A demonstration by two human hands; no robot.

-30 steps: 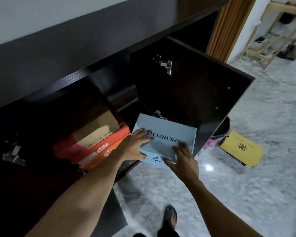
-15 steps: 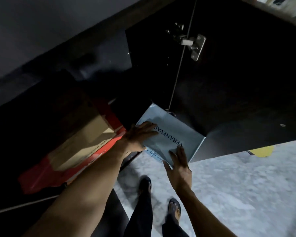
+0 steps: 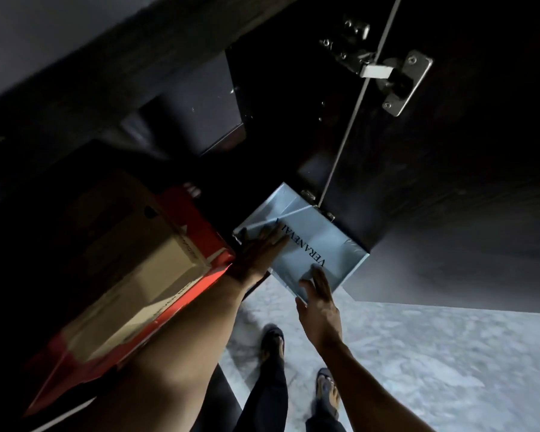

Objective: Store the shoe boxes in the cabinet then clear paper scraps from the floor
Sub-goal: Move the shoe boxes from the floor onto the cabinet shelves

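Head view: the pale blue Veraneva shoe box (image 3: 312,244) has gone deeper into the cabinet (image 3: 278,104) than a second ago and sits just beside the red shoe box (image 3: 200,226), its near end overhanging the floor (image 3: 434,353). The left hand (image 3: 262,247) lies flat on the lid and the right hand (image 3: 320,307) pushes the near edge; fingers on both are straight and grip nothing. One more shove probably seats it, and the scrap pickup looks unstarted.

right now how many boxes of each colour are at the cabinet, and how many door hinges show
light blue box: 1
red box: 1 (blurred, so I cannot tell if it is more than one)
brown cardboard box: 1, lying on the red one
metal door hinges: 2, upper hinge and lower hinge
total: 5
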